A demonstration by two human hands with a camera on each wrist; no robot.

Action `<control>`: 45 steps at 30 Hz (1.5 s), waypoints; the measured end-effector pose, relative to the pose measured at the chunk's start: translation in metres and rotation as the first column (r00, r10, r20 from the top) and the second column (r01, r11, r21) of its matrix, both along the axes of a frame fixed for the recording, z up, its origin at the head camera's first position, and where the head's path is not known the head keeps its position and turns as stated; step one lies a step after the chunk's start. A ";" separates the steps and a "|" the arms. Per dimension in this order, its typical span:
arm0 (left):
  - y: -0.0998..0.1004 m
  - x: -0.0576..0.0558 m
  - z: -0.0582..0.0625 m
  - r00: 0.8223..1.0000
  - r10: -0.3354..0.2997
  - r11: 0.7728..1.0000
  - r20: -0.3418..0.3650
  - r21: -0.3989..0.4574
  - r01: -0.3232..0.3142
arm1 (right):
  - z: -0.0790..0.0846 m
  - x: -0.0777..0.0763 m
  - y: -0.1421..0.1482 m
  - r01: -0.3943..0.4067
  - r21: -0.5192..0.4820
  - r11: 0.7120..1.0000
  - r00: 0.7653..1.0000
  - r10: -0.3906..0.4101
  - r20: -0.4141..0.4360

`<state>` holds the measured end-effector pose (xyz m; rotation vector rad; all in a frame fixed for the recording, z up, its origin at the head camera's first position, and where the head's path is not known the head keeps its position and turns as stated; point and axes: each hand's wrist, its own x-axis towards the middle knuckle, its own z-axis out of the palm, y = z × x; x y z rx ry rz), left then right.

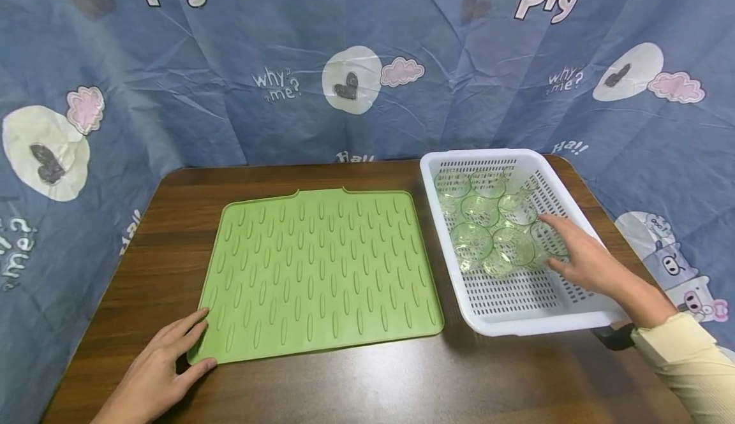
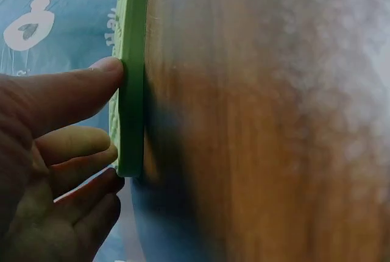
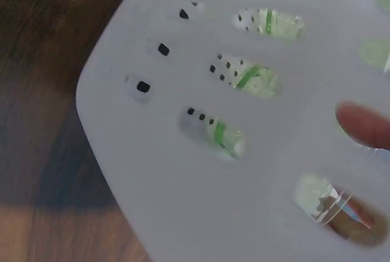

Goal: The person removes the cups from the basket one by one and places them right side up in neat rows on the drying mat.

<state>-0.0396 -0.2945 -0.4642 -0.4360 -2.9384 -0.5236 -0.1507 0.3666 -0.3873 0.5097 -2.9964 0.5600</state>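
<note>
A green mat [image 1: 321, 271] with raised oval ridges lies on the table. My left hand [image 1: 157, 363] touches its near-left corner, thumb at the near edge and fingers along the left side; the left wrist view shows the thumb [image 2: 79, 94] against the mat's rim [image 2: 133, 91]. To the right, several clear greenish glasses [image 1: 472, 242] stand grouped in a white slotted basket [image 1: 473, 322]. Over the basket's right part is my right hand [image 1: 588, 261], thumb and fingers spread beside a glass [image 1: 548, 239] at the group's right end. Contact with that glass cannot be told.
The brown wooden table [image 1: 379, 386] carries both the mat and the basket. A narrow strip of wood separates them. Behind hangs a blue printed cloth [image 1: 224, 48]. A dark object [image 1: 614, 336] shows under my right wrist, by the basket's near-right corner.
</note>
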 end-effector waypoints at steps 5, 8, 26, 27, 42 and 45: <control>-0.003 -0.002 0.001 1.000 0.007 1.000 0.025 -0.008 -0.007 | -0.001 -0.001 -0.001 0.032 -0.019 0.999 0.999 -0.033 -0.020; -0.007 -0.002 -0.003 1.000 0.000 1.000 0.023 -0.005 0.000 | -0.003 -0.002 -0.003 0.050 -0.040 0.998 0.998 -0.051 -0.031; -0.009 -0.004 -0.012 0.999 -0.005 0.999 0.048 0.045 0.003 | -0.011 -0.007 -0.001 0.191 -0.277 0.942 0.939 -0.093 0.331; -0.009 -0.004 -0.012 0.999 -0.005 0.999 0.040 0.039 0.004 | -0.011 -0.006 0.000 0.192 -0.286 0.939 0.939 -0.091 0.332; -0.003 -0.001 0.000 0.987 -0.039 0.999 0.158 0.003 0.039 | -0.008 -0.006 0.003 0.197 -0.313 0.929 0.914 -0.058 0.402; -0.002 0.000 0.004 0.985 -0.020 1.000 0.171 0.014 0.018 | -0.009 -0.007 0.003 0.195 -0.315 0.929 0.910 -0.051 0.412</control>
